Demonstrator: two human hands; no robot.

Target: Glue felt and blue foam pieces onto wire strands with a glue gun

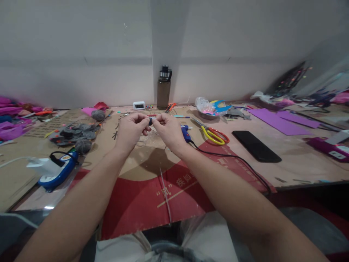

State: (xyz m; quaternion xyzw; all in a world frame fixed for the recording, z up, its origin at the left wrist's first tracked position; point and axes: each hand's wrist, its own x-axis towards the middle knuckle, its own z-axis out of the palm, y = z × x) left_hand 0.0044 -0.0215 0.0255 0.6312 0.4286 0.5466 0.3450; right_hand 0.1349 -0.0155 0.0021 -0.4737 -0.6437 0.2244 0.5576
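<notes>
My left hand [133,128] and my right hand [167,129] meet above the middle of the table, fingertips pinched together. Between them is a small dark piece [150,122], too small to name, which both hands grip. Under the hands lies a brown and red cardboard sheet [131,196] with clear bits scattered on it. Just right of my right hand rests a blue glue gun [185,133], partly hidden by that hand, its black cord running to the right. Scissors [212,134] with yellow and red handles lie beyond it.
A brown bottle [163,89] and a white digital clock [139,106] stand by the wall. At left are a blue power strip [61,171] and grey felt pieces [75,134]. A black phone [255,145], purple sheets [280,122] and a bowl [208,115] of scraps are at right.
</notes>
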